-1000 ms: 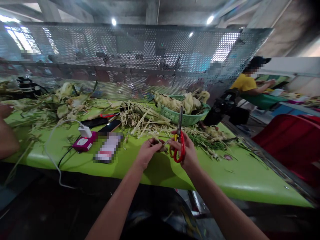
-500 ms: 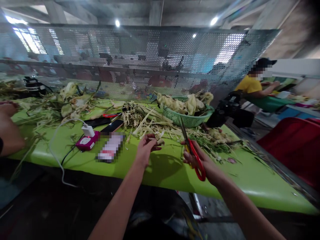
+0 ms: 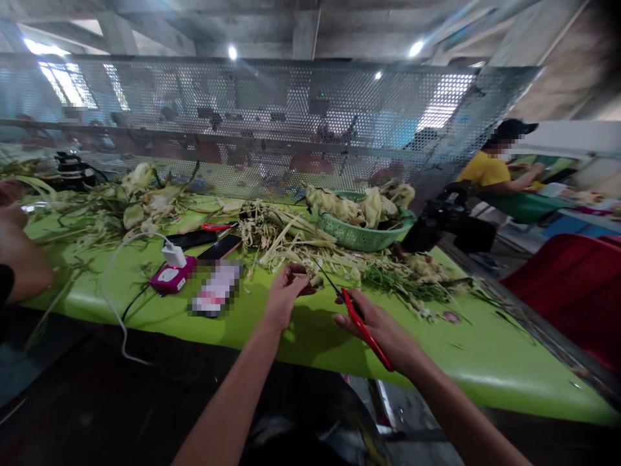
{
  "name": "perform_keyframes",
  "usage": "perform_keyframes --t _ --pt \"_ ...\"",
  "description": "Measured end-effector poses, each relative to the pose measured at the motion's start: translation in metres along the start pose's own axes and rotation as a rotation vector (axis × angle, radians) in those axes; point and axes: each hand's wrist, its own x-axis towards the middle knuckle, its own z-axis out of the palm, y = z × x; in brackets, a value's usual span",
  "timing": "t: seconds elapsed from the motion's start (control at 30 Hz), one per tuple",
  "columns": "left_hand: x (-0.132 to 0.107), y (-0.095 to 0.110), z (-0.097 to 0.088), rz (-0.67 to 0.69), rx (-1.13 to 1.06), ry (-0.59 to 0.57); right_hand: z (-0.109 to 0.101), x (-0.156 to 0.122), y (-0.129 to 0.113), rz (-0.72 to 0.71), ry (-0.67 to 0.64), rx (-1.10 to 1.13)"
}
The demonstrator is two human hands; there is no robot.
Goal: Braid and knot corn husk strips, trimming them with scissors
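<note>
My left hand (image 3: 286, 294) is closed in a pinch above the green tabletop, and a small pale brownish plant piece (image 3: 317, 282) shows at its fingertips; its exact kind is too small to tell. To the right, my right hand (image 3: 381, 320) is wrapped around red-handled scissors (image 3: 358, 312). Their dark blades point up and left, with the tip near the plant piece but apart from it. Beyond both hands lies a heap of dry, pale stalks (image 3: 286, 233) and trimmings. Behind them stands a green plastic basket (image 3: 361, 241) holding pale, wilted plant material.
A phone with a blurred screen (image 3: 217, 291), a magenta power block (image 3: 169, 277) with a white charger (image 3: 173, 255), and a dark phone (image 3: 220, 247) lie left. A co-worker's arm (image 3: 22, 265) rests at far left. A perforated metal screen (image 3: 272, 129) borders the table's back.
The scissors have swung left and lower, bringing the blade tip close to the plant piece at my left fingertips. My left hand stays nearly in place. The view has shifted slightly.
</note>
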Motion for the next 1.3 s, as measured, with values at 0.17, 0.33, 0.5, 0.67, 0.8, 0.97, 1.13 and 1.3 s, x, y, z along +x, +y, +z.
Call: perform_keyframes --t 0.17,0.33,0.5,0.67,0.8,0.97,1.13,1.3 --pt "0.000 0.000 0.001 -0.018 0.020 -0.044 0.000 0.001 0.001 0.028 0.006 0.015" --pt "0.001 -0.002 0.000 -0.018 0.026 -0.058 0.002 0.003 0.003 0.045 0.010 0.028" --pt "0.001 -0.002 0.000 -0.022 0.036 -0.047 0.002 0.005 0.003 0.028 0.016 0.039" --pt "-0.001 -0.001 0.001 -0.051 0.026 -0.076 -0.001 0.004 0.003 0.008 -0.005 0.082" --pt "-0.001 -0.001 0.001 -0.039 0.023 -0.104 -0.006 0.000 0.006 -0.020 -0.051 0.123" --pt "0.000 -0.001 -0.001 -0.025 0.038 -0.097 -0.011 -0.004 0.009 0.002 -0.101 0.141" --pt "-0.001 -0.001 -0.001 0.001 0.029 -0.066 -0.014 -0.005 0.010 0.045 -0.155 0.180" --pt "-0.002 0.000 -0.002 0.001 0.047 -0.080 -0.017 -0.006 0.009 0.065 -0.182 0.216"
